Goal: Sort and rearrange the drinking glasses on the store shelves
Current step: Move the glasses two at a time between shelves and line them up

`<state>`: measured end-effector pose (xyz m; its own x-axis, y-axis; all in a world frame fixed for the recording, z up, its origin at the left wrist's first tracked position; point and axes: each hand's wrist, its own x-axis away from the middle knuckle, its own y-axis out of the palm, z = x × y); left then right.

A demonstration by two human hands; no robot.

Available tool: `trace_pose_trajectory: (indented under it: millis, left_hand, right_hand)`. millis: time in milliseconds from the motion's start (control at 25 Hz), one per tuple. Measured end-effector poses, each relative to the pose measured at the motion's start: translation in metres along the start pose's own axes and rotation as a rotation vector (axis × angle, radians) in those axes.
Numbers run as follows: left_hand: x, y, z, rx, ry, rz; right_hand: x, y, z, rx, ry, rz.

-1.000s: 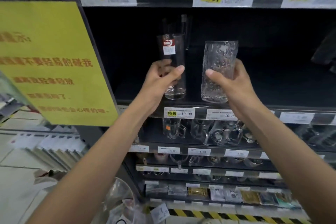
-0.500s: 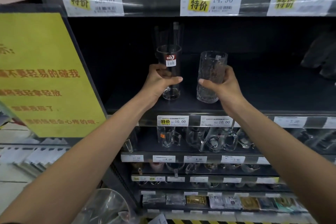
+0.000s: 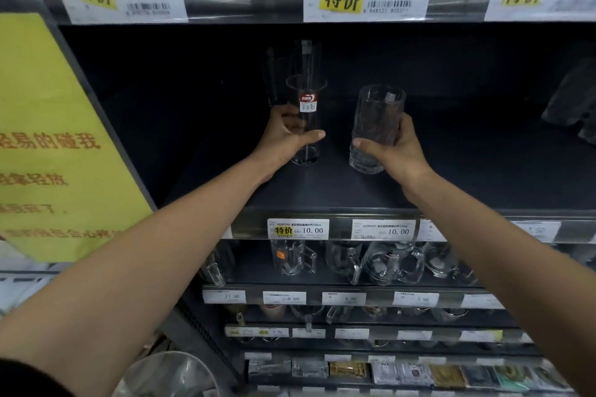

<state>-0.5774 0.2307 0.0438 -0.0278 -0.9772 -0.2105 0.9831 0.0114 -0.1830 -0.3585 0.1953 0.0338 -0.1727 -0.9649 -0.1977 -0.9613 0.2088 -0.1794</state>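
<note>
Head view | dark metal shelf (image 3: 322, 190), mid-frame | right hand (image 3: 398, 153) curls fingers round textured clear glass tumbler (image 3: 377, 113), centre-right | left hand (image 3: 285, 140) wraps fingers round tall smooth red-labelled glass (image 3: 308, 90), centre | both upright, bases at shelf, likely aligning a row.

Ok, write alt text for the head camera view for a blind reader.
Two bare hands each grip a drinking glass at a dark shelf: the left hand holds a tall smooth glass with a red sticker, the right hand a textured glass, tilted. Price tags line the shelf edges, glass mugs stand on the shelf below, and a yellow sign hangs at left.
</note>
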Motion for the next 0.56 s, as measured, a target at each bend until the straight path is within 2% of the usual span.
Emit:
trace_pose_trajectory:
  millis: [200, 320, 560]
  left_hand:
    - [-0.020, 0.000, -0.018, -0.189, 0.099, 0.010]
    - [-0.037, 0.005, -0.025, -0.225, 0.082, 0.031]
    - [-0.074, 0.014, -0.040, -0.221, 0.096, 0.115]
  right_hand:
    - [-0.035, 0.003, 0.006, 0.126, -0.002, 0.079]
    - [-0.056, 0.014, 0.016, 0.229, -0.030, 0.141]
    - [-0.100, 0.030, 0.029, 0.344, -0.034, 0.090]
